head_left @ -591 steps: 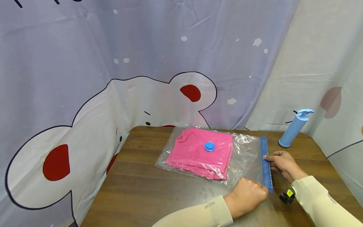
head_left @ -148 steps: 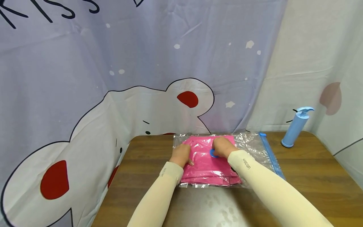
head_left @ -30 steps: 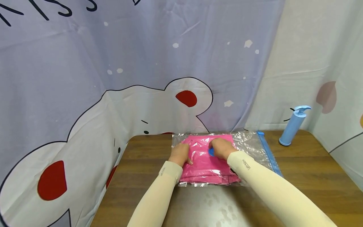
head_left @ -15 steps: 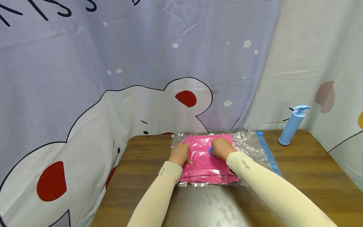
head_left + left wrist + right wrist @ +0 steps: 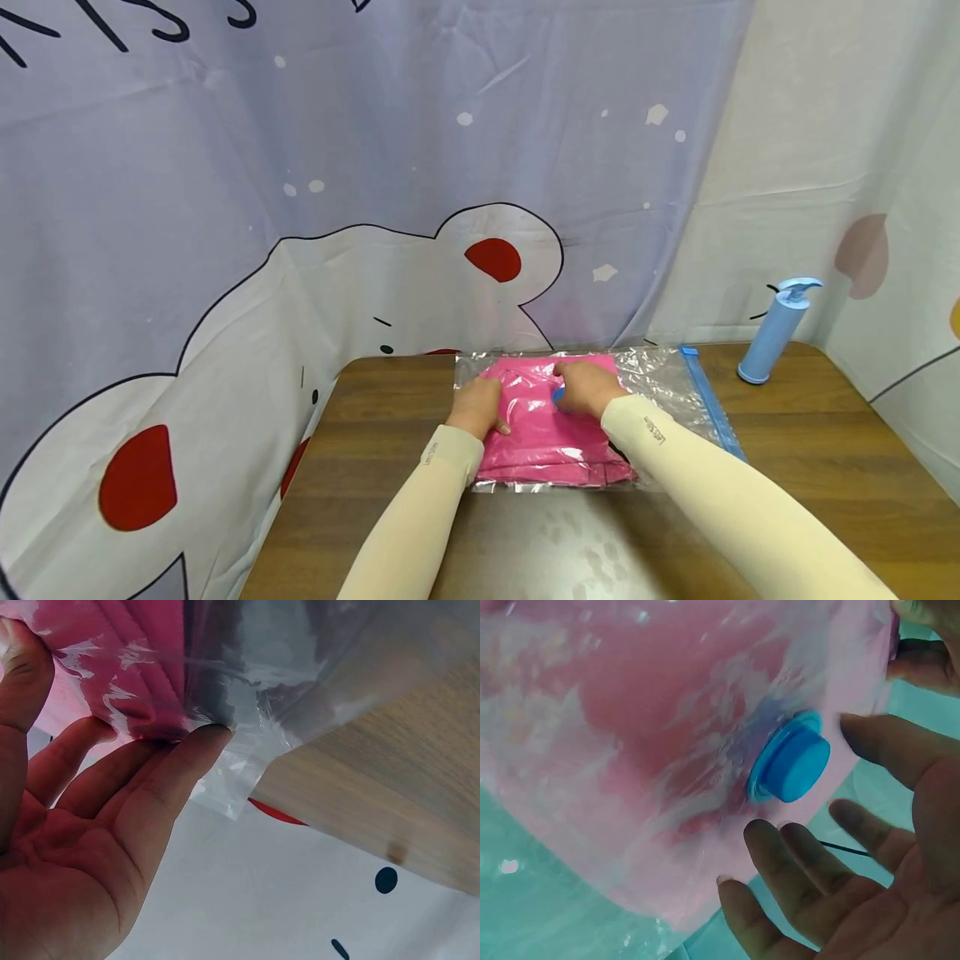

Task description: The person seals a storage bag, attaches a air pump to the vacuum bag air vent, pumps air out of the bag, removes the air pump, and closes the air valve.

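I judge the flat clear plastic bag slippery, best held at nine o'clock, where left grip clamps it, right grip apart.

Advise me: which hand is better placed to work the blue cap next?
Likely the right. In the right wrist view, the right hand is open beside the cap, with no visible contact. The left hand grips the bag's left side.
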{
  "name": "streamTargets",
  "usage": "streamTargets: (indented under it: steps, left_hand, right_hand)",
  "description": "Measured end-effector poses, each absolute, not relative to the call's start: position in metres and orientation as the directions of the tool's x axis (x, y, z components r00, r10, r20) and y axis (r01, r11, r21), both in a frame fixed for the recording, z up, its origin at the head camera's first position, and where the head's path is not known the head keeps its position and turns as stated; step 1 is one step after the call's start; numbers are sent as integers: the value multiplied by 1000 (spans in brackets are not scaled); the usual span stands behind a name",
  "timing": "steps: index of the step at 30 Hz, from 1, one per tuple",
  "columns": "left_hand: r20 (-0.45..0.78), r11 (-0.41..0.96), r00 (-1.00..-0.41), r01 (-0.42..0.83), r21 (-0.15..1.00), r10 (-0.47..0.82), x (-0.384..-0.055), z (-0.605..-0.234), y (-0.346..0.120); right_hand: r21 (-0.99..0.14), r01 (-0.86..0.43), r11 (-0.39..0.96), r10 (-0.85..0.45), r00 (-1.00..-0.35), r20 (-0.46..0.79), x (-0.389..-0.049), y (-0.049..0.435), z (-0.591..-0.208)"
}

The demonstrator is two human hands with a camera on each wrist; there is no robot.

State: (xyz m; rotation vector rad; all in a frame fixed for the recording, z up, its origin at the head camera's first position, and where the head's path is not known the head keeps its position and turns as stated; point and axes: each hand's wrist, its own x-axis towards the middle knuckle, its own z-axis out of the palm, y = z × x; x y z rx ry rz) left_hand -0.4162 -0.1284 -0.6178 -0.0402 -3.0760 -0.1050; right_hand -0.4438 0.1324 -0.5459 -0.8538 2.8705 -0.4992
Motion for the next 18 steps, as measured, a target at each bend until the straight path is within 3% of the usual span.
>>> streamTargets:
  steps: [8, 14, 18]
  left_hand:
    - [48, 998, -998, 32, 56, 29, -422, -622, -129]
    - [39, 998, -999, 24, 53, 22, -420, -620, -130]
    - [40, 998, -999, 24, 53, 22, -419, -621, -130]
  right_hand:
    - [-318, -540, 779, -562, -827, 28, -430, 130, -532]
    - [-291, -592, 752, -592, -800, 98, -461, 126, -579]
    - [-334, -577, 746, -602, -798, 35, -475, 126, -594]
